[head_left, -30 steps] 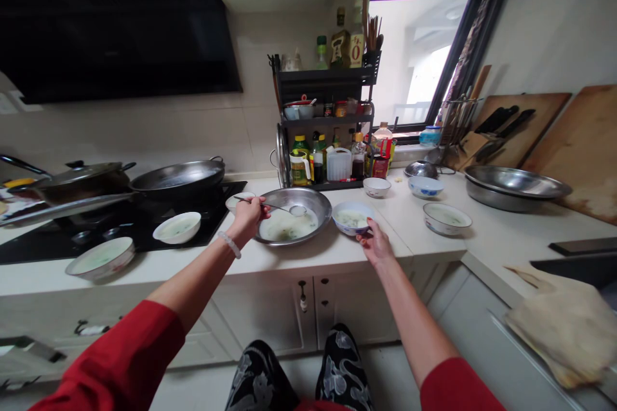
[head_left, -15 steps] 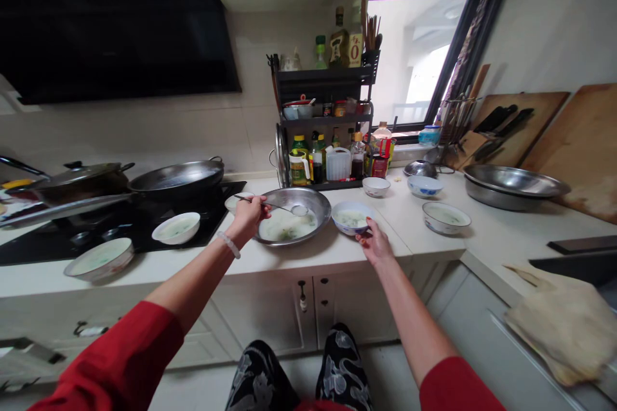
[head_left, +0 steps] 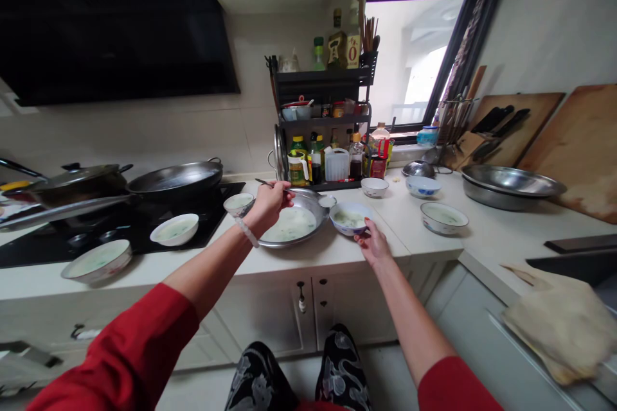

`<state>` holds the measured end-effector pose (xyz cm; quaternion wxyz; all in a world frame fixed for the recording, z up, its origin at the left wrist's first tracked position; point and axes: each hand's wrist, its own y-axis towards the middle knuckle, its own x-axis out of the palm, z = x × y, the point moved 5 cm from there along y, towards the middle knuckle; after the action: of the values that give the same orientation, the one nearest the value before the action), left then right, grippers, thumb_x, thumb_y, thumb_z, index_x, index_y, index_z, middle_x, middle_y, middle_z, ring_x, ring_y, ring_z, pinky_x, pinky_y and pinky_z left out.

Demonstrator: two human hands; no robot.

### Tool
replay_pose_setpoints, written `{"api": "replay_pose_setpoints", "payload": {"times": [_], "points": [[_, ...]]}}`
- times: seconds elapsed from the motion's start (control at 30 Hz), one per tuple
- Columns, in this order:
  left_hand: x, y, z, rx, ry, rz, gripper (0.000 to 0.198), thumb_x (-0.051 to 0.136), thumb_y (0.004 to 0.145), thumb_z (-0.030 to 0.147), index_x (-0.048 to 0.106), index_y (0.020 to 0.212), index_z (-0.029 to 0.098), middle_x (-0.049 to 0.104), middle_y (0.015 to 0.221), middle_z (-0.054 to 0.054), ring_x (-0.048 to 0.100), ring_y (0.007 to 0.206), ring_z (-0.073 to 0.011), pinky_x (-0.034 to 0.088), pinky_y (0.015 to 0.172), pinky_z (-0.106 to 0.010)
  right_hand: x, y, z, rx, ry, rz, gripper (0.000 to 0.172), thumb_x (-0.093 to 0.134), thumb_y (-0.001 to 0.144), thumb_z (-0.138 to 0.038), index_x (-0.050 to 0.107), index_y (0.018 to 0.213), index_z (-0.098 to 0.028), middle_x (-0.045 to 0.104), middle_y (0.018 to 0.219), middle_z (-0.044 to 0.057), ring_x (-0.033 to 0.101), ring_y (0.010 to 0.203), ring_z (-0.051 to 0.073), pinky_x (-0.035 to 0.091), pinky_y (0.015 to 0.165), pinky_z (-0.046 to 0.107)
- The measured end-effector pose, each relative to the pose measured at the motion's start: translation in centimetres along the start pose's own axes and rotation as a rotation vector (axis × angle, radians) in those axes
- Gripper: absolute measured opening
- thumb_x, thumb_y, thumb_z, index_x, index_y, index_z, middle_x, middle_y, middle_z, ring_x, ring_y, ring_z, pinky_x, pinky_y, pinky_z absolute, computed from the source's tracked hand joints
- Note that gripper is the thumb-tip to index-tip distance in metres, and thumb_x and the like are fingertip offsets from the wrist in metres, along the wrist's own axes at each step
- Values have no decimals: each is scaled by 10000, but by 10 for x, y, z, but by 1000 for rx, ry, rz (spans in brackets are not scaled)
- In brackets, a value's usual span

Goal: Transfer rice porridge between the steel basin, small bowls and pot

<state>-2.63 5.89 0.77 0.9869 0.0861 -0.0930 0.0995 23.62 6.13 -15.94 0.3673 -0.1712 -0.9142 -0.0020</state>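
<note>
You're in a kitchen. Your bench point(head_left: 400, 223) has a cooktop point(head_left: 208, 209), wok point(head_left: 176, 175), condiment rack point(head_left: 318, 76), cutting boards point(head_left: 571, 148).

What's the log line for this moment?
left hand: holds ladle, head at basin's right rim | right hand: holds bowl at its right | bowl: pale liquid inside

The left hand point(head_left: 270, 202) hides part of the round silver metal basin point(head_left: 320, 214) and some of the slim metal ladle point(head_left: 328, 201). The right hand point(head_left: 375, 245) covers part of the blue-and-white ceramic bowl point(head_left: 340, 229). Frame edges crop the glossy black range hood point(head_left: 110, 32) and tan wooden board point(head_left: 578, 148).
</note>
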Motion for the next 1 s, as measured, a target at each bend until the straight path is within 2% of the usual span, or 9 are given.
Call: {"api": "replay_pose_setpoints", "payload": {"times": [0.1, 0.23, 0.33, 0.47, 0.6, 0.7, 0.83, 0.9, 1.0], "points": [[20, -7, -4, -45, -10, -84, 101, 475, 794, 73, 550, 764, 134, 545, 511, -7, 510, 444, -91, 423, 439, -188, 1, 0, 0, 0, 2, -3, 291, 749, 611, -310, 588, 797, -155, 618, 601, 5, 514, 412, 85, 315, 296, 138], [41, -15, -11, 48, 128, -201, 73, 473, 794, 102, 536, 783, 137, 547, 517, 8, 496, 405, -88, 416, 421, -192, 1, 0, 1, 20, -8, -8, 304, 752, 612, -320, 585, 809, -159, 608, 572, 2, 510, 408, 87, 324, 300, 139], [54, -24, -14, 192, 345, -340, 76, 451, 810, 134, 525, 816, 151, 552, 545, 22, 500, 381, -90, 390, 400, -192, 0, 0, 2, 39, -12, 5, 320, 758, 606, -327, 584, 825, -171, 599, 555, -14, 505, 396, 88, 309, 287, 140], [64, -45, -11, 493, 628, -563, 136, 416, 851, 170, 547, 888, 155, 562, 602, 24, 520, 458, -85, 398, 472, -192, 0, 0, 2, 33, -2, 7, 296, 749, 619, -318, 588, 823, -177, 601, 555, -23, 495, 385, 83, 306, 284, 142], [65, -60, -7, 775, 837, -675, 186, 417, 861, 178, 589, 931, 169, 635, 763, -12, 552, 626, -109, 439, 633, -236, -1, 1, 2, 31, -3, 5, 273, 730, 647, -305, 598, 838, -162, 619, 572, -6, 500, 387, 86, 307, 287, 147], [62, -64, -10, 850, 907, -721, 190, 422, 870, 188, 597, 943, 178, 659, 859, -31, 569, 714, -129, 444, 706, -262, 0, 1, 2, 38, 2, 8, 256, 716, 661, -291, 594, 843, -159, 623, 576, 1, 504, 389, 87, 313, 295, 144], [56, -55, -18, 680, 747, -663, 168, 428, 873, 182, 584, 932, 178, 626, 743, -9, 557, 598, -109, 446, 614, -234, 1, -1, 1, 29, -7, 4, 243, 716, 664, -293, 587, 828, -167, 597, 554, -10, 497, 386, 89, 311, 292, 145], [51, -45, -23, 485, 541, -563, 135, 429, 868, 167, 558, 908, 168, 598, 673, 1, 537, 505, -98, 436, 524, -216, 1, -1, 0, 22, -18, 5, 249, 722, 658, -302, 588, 820, -168, 591, 555, -9, 498, 391, 90, 307, 288, 144], [36, -29, -33, 112, 138, -317, 125, 410, 865, 117, 530, 856, 147, 566, 595, -4, 525, 458, -96, 440, 464, -203, 1, -1, 0, 20, -21, 3, 246, 725, 652, -305, 587, 803, -168, 596, 555, -2, 495, 394, 85, 306, 288, 139]]}}
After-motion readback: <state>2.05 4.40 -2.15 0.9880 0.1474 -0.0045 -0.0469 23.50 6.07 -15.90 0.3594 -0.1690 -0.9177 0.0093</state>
